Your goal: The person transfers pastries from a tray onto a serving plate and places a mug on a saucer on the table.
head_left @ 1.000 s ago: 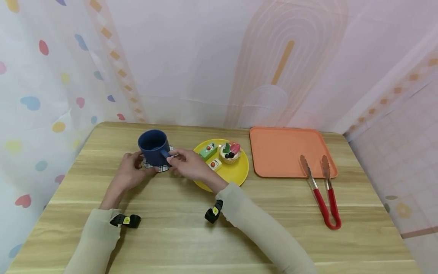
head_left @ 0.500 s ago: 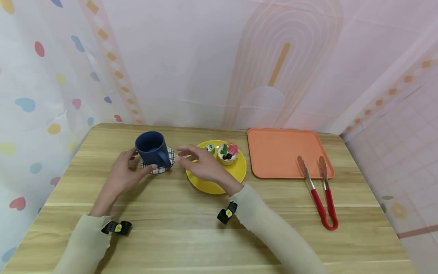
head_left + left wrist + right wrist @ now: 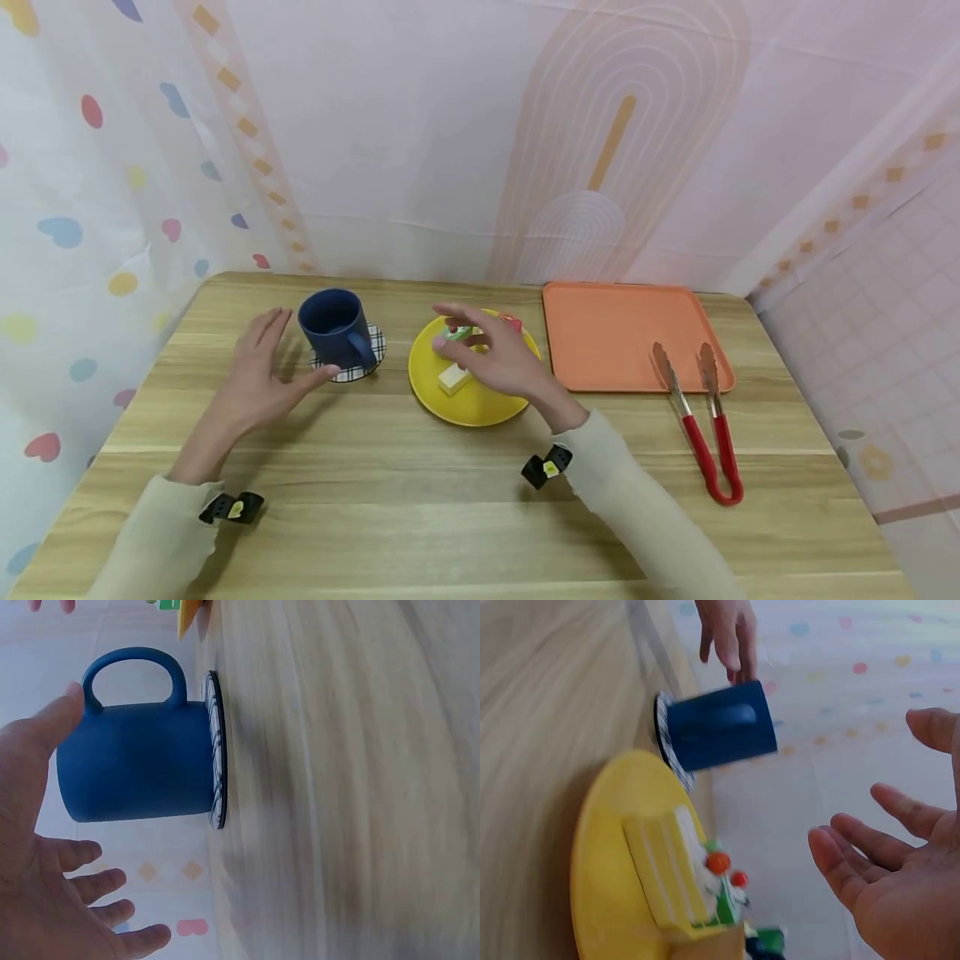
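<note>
A dark blue mug (image 3: 330, 333) stands upright on a round checked coaster (image 3: 378, 343) at the left of the table. Beside it my left hand (image 3: 253, 375) is spread, with the thumb near the mug's front and the fingers off its left side; the left wrist view shows the palm apart from the mug (image 3: 142, 761). My right hand (image 3: 498, 354) hovers over a yellow plate (image 3: 427, 383), fingers loosely bent and holding nothing. On the plate lie a pale cake slice (image 3: 453, 379) and a green-topped one (image 3: 457, 333). A fruit-topped cupcake is mostly hidden behind the right hand.
An orange tray (image 3: 615, 333) sits at the back right. Red-handled tongs (image 3: 708, 442) lie with their tips over its front edge. A patterned curtain (image 3: 420, 150) hangs right behind the table.
My right hand has let go of the mug's handle and moved right, over the plate. My left hand has opened and drawn back left from the mug, which stays on the coaster.
</note>
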`<state>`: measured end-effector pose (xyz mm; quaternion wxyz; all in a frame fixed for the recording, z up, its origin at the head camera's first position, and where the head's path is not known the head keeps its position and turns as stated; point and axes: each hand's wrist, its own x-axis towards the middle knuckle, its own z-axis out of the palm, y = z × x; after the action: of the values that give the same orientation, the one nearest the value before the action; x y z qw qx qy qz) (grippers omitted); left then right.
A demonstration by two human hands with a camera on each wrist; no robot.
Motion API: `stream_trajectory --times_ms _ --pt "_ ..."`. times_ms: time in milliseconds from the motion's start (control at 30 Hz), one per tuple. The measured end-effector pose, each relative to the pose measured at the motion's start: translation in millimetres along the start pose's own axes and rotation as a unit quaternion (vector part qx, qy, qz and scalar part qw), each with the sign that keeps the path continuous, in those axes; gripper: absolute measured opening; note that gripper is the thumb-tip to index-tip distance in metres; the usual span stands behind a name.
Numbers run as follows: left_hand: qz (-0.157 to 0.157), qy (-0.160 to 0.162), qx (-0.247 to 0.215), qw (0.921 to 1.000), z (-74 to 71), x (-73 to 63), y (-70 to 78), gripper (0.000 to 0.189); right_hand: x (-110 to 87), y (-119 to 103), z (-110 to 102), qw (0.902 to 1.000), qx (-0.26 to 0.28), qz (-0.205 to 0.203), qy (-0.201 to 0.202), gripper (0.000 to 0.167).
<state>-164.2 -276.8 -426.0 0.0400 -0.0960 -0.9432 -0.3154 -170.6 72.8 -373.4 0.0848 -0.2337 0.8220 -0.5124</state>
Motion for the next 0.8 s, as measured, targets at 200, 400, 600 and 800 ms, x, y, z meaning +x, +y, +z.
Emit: stream_trajectory --times_ms 200,400,600,800 --pt "0.009 0.004 0.018 0.9998 -3.4 -2.9 0.1 0.116 -14.1 5.4 -23.5 0.9983 -0.049 0.015 0.027 0.052" --pt "0.019 0.009 0.05 0.9985 -6.2 -3.9 0.8 0.118 -27.2 14.8 -44.2 0.9933 -0.1 0.019 0.056 0.059" --pt "0.025 0.004 0.089 0.9957 -8.2 -3.1 -2.5 0.117 -40.7 25.7 -64.7 0.9816 -0.17 0.015 0.085 0.068" --pt "0.02 -0.005 0.124 0.9921 -7.9 -6.1 -10.0 0.116 -56.9 44.1 -85.7 0.9698 -0.211 0.019 0.12 0.074"
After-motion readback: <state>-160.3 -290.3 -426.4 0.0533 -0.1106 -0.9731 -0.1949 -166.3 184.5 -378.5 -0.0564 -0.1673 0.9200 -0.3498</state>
